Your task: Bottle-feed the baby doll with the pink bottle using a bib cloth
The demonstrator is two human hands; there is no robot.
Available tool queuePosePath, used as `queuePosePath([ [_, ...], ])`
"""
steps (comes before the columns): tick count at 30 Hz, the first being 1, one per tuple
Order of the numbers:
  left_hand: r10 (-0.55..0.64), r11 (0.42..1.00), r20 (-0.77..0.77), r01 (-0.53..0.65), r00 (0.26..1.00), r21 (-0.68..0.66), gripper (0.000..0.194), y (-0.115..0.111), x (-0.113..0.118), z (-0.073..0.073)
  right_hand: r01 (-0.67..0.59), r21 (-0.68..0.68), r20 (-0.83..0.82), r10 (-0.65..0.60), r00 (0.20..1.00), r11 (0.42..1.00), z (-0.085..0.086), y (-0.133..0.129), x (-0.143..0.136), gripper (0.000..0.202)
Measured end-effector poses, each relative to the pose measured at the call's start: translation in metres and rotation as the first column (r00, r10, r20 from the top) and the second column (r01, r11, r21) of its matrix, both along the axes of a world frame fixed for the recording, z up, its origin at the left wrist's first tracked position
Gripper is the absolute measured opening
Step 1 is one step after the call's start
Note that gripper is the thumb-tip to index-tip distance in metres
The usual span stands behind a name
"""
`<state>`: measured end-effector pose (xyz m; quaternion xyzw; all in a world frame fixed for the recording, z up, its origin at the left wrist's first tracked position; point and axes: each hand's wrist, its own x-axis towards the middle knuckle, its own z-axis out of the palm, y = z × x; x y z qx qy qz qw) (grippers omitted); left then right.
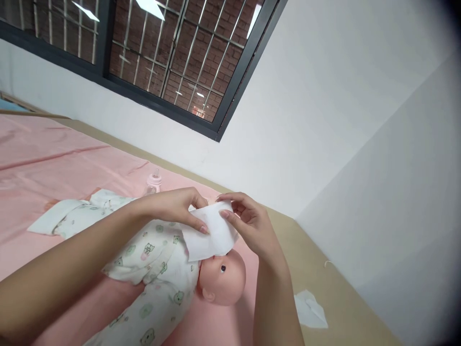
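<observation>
A white tissue (211, 233) is stretched between my two hands, just over the face of a baby doll (226, 281). My left hand (183, 206) pinches its left side, thumb on top and fingers behind. On the other side, my right hand (248, 218) grips the tissue's upper right edge between thumb and fingers. The doll lies on its back in white pyjamas (158, 254) with a green animal print. One eye, an ear and the bald head show; the tissue hides part of the face. My left forearm crosses above the doll's body.
A pink sheet (39, 158) covers much of the tan bed surface (284, 240). Behind my left wrist stands a pink-topped baby bottle (154, 181). A crumpled white tissue (310, 310) lies right of my right forearm. White walls and a barred window (173, 53) border the bed.
</observation>
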<state>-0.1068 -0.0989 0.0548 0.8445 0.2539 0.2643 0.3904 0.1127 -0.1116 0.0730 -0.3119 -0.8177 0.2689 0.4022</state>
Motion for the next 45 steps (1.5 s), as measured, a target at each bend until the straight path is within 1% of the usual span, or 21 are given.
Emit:
queuePosePath([
  [3,-0.007,0.996,0.129,-0.005,0.992,0.093,0.020,-0.006,0.001,0.004,0.019,-0.017,-0.041,-0.020,0.999,1.000,-0.001,0.000,-0.003,0.023],
  [6,0.072,0.978,0.255,-0.118,0.964,0.173,0.018,-0.009,0.004,0.006,0.073,-0.027,-0.085,-0.075,0.994,0.997,-0.005,0.000,-0.009,0.037],
  [8,0.129,0.960,0.321,-0.199,0.938,0.196,0.019,-0.010,0.006,0.007,0.132,-0.007,-0.102,-0.132,0.986,0.991,-0.009,0.001,-0.014,0.048],
  [10,0.160,0.943,0.380,-0.255,0.911,0.212,0.019,-0.011,0.008,0.007,0.174,-0.003,-0.100,-0.173,0.980,0.985,-0.013,0.004,-0.017,0.058],
  [12,0.187,0.941,0.410,-0.282,0.893,0.184,0.021,-0.012,0.008,0.008,0.195,-0.013,-0.092,-0.195,0.977,0.981,-0.016,0.011,-0.016,0.064],
  [14,0.220,0.955,0.415,-0.281,0.883,0.091,0.025,-0.013,0.006,0.009,0.230,-0.010,-0.104,-0.229,0.968,0.973,-0.021,0.024,-0.009,0.065],
  [16,0.239,0.969,0.385,-0.247,0.891,-0.029,0.030,-0.013,0.004,0.009,0.298,-0.002,-0.111,-0.296,0.949,0.955,-0.027,0.041,0.003,0.064],
  [18,0.181,0.982,0.297,-0.158,0.938,-0.101,0.029,-0.012,0.003,0.008,0.391,0.005,-0.079,-0.390,0.918,0.920,-0.038,0.062,0.017,0.061],
  [20,0.052,0.993,0.148,-0.035,0.988,-0.113,0.028,-0.009,0.005,0.003,0.472,0.019,-0.012,-0.471,0.882,0.882,-0.055,0.082,0.030,0.057],
  [21,-0.002,0.995,0.071,0.010,0.997,-0.100,0.028,-0.007,0.007,0.000,0.500,0.026,0.031,-0.500,0.865,0.866,-0.065,0.092,0.037,0.055],
  [22,-0.025,0.997,0.001,0.025,1.000,-0.079,0.027,-0.005,0.011,-0.004,0.518,0.033,0.070,-0.519,0.852,0.855,-0.076,0.101,0.043,0.053],
  [23,-0.015,0.999,-0.058,0.012,0.998,-0.052,0.027,-0.004,0.015,-0.008,0.515,0.027,0.120,-0.515,0.849,0.857,-0.087,0.108,0.048,0.052],
  [24,0.015,1.000,-0.106,-0.017,0.994,-0.023,0.026,-0.002,0.019,-0.012,0.509,-0.001,0.157,-0.503,0.850,0.861,-0.098,0.115,0.053,0.052],
  [26,0.071,0.997,-0.167,-0.070,0.983,0.012,0.027,0.000,0.028,-0.020,0.502,-0.114,0.177,-0.480,0.859,0.857,-0.120,0.124,0.060,0.050],
  [29,0.066,0.998,-0.193,-0.063,0.979,0.022,0.027,0.001,0.037,-0.027,0.417,-0.360,0.053,-0.428,0.902,0.835,-0.147,0.133,0.066,0.046],
  [31,0.068,0.997,-0.200,-0.061,0.977,0.042,0.026,-0.001,0.040,-0.028,0.362,-0.451,-0.024,-0.417,0.909,0.816,-0.160,0.137,0.068,0.044],
  [33,0.095,0.995,-0.232,-0.082,0.968,0.064,0.023,-0.003,0.043,-0.027,0.366,-0.443,-0.009,-0.413,0.911,0.818,-0.170,0.140,0.069,0.039],
  [36,0.145,0.988,-0.294,-0.123,0.945,0.093,0.021,-0.007,0.047,-0.025,0.405,-0.358,0.097,-0.398,0.912,0.841,-0.177,0.145,0.069,0.029],
  [39,0.189,0.979,-0.320,-0.151,0.928,0.139,0.021,-0.009,0.049,-0.025,0.429,-0.300,0.157,-0.400,0.903,0.852,-0.179,0.147,0.070,0.024],
  [42,0.235,0.965,-0.351,-0.174,0.906,0.197,0.025,-0.009,0.050,-0.028,0.434,-0.292,0.166,-0.402,0.900,0.852,-0.180,0.147,0.070,0.023],
  [45,0.273,0.955,-0.385,-0.201,0.881,0.217,0.030,-0.009,0.051,-0.031,0.441,-0.281,0.177,-0.405,0.897,0.853,-0.181,0.147,0.071,0.021],
])
